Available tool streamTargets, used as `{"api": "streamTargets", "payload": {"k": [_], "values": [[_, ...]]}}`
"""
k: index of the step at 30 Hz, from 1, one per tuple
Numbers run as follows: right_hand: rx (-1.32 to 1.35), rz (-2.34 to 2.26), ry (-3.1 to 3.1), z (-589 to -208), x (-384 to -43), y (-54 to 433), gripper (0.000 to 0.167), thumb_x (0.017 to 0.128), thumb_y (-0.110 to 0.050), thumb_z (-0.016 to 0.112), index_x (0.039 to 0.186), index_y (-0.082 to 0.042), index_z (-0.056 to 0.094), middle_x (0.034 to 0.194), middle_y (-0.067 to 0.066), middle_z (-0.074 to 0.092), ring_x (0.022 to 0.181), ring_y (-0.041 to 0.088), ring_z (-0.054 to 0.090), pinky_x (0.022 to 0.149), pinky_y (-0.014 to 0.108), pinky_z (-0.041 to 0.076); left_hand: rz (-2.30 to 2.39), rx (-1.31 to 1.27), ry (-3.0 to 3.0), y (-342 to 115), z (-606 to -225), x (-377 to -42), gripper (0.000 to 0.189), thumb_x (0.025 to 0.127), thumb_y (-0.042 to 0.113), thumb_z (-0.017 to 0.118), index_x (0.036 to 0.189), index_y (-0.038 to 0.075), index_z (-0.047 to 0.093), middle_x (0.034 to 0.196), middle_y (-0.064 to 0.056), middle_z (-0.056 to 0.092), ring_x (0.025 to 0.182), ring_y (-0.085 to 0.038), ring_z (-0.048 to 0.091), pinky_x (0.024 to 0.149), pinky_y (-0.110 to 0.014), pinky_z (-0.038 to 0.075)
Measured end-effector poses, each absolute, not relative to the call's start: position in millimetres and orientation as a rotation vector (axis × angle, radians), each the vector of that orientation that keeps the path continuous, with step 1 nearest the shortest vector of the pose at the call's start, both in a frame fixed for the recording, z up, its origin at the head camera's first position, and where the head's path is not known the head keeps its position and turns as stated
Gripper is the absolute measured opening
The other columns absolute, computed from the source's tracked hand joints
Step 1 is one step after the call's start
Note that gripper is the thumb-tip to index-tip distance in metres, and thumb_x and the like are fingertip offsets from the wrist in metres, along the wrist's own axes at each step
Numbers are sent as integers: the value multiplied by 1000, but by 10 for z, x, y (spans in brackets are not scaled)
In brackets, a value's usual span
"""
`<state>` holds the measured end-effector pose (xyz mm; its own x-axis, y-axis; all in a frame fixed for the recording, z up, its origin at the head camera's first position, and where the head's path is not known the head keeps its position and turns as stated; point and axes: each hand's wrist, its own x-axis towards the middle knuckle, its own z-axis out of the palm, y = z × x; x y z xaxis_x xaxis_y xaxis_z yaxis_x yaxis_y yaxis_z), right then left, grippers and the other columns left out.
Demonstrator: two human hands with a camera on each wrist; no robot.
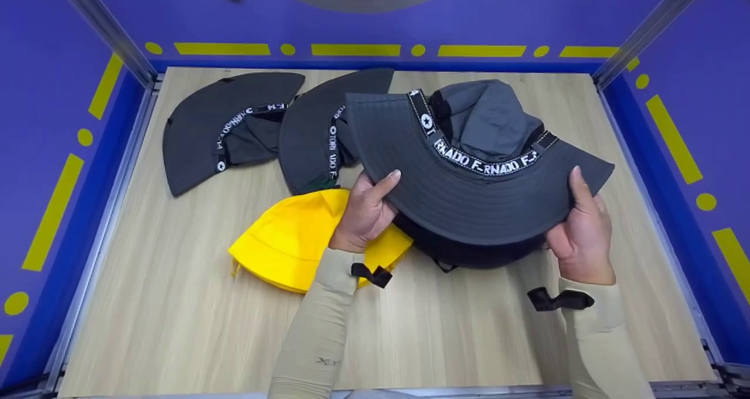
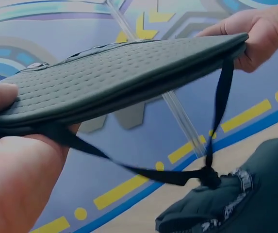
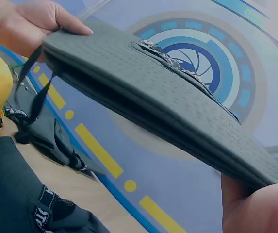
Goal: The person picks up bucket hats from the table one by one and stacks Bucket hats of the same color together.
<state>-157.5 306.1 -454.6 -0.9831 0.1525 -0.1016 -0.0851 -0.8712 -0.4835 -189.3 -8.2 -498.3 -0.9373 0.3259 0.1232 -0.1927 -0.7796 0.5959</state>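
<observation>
A dark grey wide-brimmed hat [image 1: 469, 205] with a lettered black band hangs above the table, its brim folded double and its crown behind. My left hand [image 1: 366, 211] pinches the brim's left side, thumb on top and fingers underneath. On the opposite side, my right hand [image 1: 583, 235] grips the brim in the same way. A black chin strap [image 2: 143, 172] dangles beneath the hat. Below the raised hat, another dark hat [image 3: 5, 182] lies on the table in the right wrist view. A yellow hat [image 1: 287, 241] sits under my left wrist.
Two more dark grey hats, one at far left [image 1: 199, 129] and one beside it [image 1: 307, 135], lie folded on the wooden table [image 1: 176, 328]. Blue panels [image 1: 375, 30] with yellow marks wall in the back and sides, with metal rails [image 1: 99, 30] at the corners.
</observation>
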Motion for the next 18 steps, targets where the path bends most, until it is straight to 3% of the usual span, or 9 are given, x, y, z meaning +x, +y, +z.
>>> {"api": "streamTargets", "payload": {"k": [5,9,13,18], "values": [[-247,2836,-779,-4490,-1561,3081,26,102,-3,59,126,6,58,112,22,74,100,32,75,86,42,62,2663,291,1018,-156,-4945,-1926,43,102,-1,49,141,12,36,132,-3,54,120,-20,57,112,-32,48],[-246,2848,-789,-4416,-1533,3132,27,101,-2,59,127,5,57,112,21,73,99,32,75,86,42,62,2651,219,1173,-271,-4805,-2007,45,101,11,56,142,11,38,130,-5,57,115,-21,61,107,-31,51],[-252,2857,-902,-4323,-1516,3250,26,101,-4,60,126,5,58,109,20,74,95,31,76,83,42,63,2638,171,1348,-430,-4622,-2111,36,103,20,55,135,6,49,120,-6,63,102,-20,65,98,-28,57],[-263,2846,-1088,-4219,-1596,3435,25,100,-5,62,124,3,61,106,18,75,92,30,76,80,41,63,2471,240,1710,-594,-4471,-2216,28,105,15,58,127,-1,64,108,-10,69,89,-22,71,90,-29,60]]}}
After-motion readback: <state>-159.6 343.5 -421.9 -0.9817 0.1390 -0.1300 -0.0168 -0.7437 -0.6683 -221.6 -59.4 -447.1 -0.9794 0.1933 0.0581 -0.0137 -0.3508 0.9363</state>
